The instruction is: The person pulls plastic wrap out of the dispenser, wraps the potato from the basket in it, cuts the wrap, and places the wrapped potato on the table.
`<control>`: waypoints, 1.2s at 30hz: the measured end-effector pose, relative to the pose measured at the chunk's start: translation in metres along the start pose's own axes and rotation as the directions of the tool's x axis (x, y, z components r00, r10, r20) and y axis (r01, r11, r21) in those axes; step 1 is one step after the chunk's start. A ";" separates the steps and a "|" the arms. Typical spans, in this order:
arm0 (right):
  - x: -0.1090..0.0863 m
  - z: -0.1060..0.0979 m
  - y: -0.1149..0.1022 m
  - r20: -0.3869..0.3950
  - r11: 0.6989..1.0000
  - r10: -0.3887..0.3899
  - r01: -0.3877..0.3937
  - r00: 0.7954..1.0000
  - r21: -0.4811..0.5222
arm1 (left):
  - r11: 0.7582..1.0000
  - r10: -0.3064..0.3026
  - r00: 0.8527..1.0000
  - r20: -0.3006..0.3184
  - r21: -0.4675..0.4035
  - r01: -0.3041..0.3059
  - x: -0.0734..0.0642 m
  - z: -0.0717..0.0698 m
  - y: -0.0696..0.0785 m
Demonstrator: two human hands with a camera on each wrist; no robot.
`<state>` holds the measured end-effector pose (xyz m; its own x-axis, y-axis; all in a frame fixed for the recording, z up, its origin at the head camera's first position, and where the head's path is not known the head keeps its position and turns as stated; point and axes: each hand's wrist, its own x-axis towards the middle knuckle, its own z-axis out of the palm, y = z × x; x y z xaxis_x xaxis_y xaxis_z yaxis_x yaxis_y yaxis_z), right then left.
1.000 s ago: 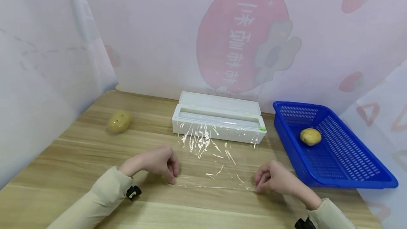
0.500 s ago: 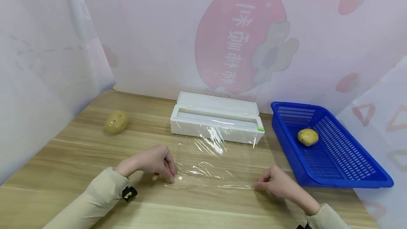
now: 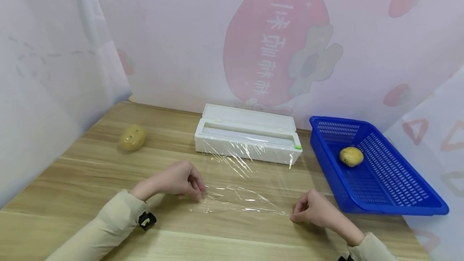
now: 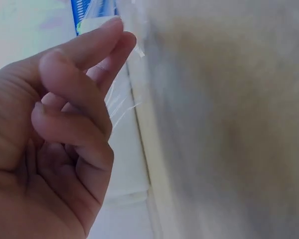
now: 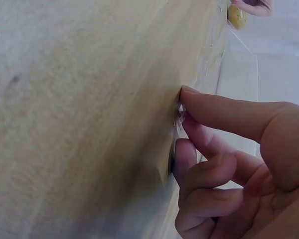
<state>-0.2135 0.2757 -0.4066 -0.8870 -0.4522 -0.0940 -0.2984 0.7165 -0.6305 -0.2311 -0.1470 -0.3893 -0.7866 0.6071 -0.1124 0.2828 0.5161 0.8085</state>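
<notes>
A sheet of clear cling film stretches over the table from a long white dispenser box, whose lid stands up at the back. At the near left part of the film, my left hand pinches it between thumb and fingertips; in the left wrist view the thumb and index finger meet beside the shiny film. My right hand pinches the near right corner, low over the wood. A crumpled bit of film shows between those fingertips in the right wrist view.
A shiny yellow potato lies on the wooden table at the left. To the right, a blue plastic basket holds another potato. Printed cloth encloses the back and sides.
My left hand has moved slightly away from the near edge of the film and its fingers have shifted. Creases in the film have changed; my right hand stays at its corner.
</notes>
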 end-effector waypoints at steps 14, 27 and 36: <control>-0.003 -0.041 -0.013 -0.114 1.000 0.008 -0.010 0.993 -0.011 | 0.998 -0.009 0.999 0.036 -0.064 0.012 0.000 0.006 0.000; -0.017 -0.103 -0.036 -0.205 0.997 0.047 -0.034 0.978 0.064 | 0.998 0.009 0.997 0.078 -0.059 -0.005 0.000 0.002 -0.005; -0.012 -0.159 -0.023 -0.324 0.997 -0.035 0.010 0.945 -0.078 | 0.997 0.031 0.994 0.102 -0.072 -0.024 0.001 0.000 -0.007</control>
<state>-0.2521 0.3489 -0.2679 -0.9424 -0.2802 0.1827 -0.3338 0.7514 -0.5692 -0.2336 -0.1500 -0.3946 -0.7175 0.6812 -0.1452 0.2615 0.4567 0.8503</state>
